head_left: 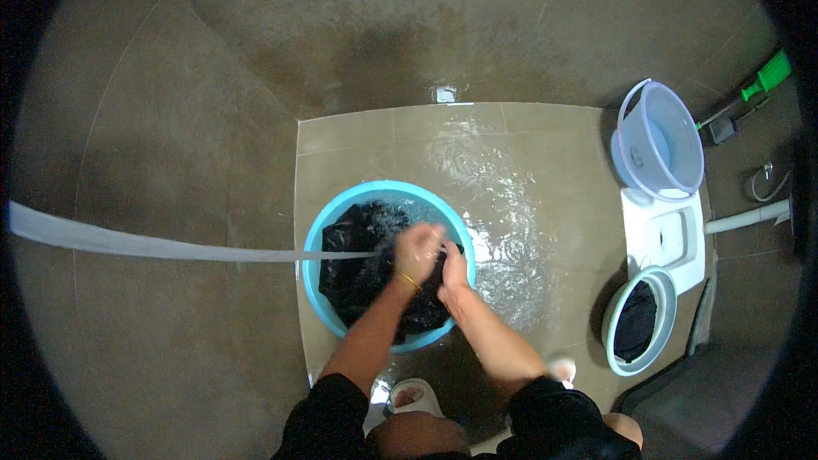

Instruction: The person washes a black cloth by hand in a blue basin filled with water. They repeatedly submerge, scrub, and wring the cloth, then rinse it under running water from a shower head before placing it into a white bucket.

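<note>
A light blue round basin stands on the tiled floor in front of me, with soaked black cloth and water in it. Over its right half my hands are close together. My left hand, a little smeared by motion, has its fingers curled in on the black cloth. Beside it on the right, my right hand is closed on the same cloth; its fingertips are partly hidden. From the left a long pale band, a hose or a stream of water, reaches into the basin next to my left hand.
Water spreads over the floor right of the basin. Farther right are a pale bucket, a white squat toilet and a smaller tub holding dark cloth. A green brush is at the right wall. My sandalled feet are close below the basin.
</note>
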Available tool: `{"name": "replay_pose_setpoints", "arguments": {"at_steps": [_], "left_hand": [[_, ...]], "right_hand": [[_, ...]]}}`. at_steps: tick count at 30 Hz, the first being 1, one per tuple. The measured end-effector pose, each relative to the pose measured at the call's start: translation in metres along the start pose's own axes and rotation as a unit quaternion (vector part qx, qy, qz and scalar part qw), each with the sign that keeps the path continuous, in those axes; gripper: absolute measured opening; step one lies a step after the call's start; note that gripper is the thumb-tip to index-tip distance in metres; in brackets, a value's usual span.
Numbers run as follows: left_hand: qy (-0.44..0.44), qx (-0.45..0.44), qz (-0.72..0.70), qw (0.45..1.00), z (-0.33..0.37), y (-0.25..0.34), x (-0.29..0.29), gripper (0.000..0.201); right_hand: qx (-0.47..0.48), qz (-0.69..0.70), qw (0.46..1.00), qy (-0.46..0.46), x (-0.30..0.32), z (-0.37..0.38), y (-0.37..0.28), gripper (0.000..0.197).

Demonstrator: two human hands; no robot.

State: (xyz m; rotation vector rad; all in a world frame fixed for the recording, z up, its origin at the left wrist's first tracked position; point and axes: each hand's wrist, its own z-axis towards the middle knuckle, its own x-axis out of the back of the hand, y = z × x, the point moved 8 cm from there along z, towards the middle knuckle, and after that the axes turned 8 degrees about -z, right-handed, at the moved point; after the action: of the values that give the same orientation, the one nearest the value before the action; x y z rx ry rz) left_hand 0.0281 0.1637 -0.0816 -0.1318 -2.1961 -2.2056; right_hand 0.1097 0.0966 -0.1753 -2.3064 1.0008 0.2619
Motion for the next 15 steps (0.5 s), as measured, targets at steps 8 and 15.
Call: {"name": "replay_pose_setpoints", "arguments": {"at_steps": [8,15], "left_hand": [[-0.064,0.020,0.285,0.956,-0.002,-0.073,0.071,0.066],[-0.016,0.172,0.234,0.957,-0.002,-0.235,0.079,0.056]], "right_hand": [[0.423,-0.767,0.482,-0.040,-0.054,-0.062,-0.028,0.066],[0.251,-0.882,0.395,-0.051,-0.045,0.016,0.021,0.057]]}}
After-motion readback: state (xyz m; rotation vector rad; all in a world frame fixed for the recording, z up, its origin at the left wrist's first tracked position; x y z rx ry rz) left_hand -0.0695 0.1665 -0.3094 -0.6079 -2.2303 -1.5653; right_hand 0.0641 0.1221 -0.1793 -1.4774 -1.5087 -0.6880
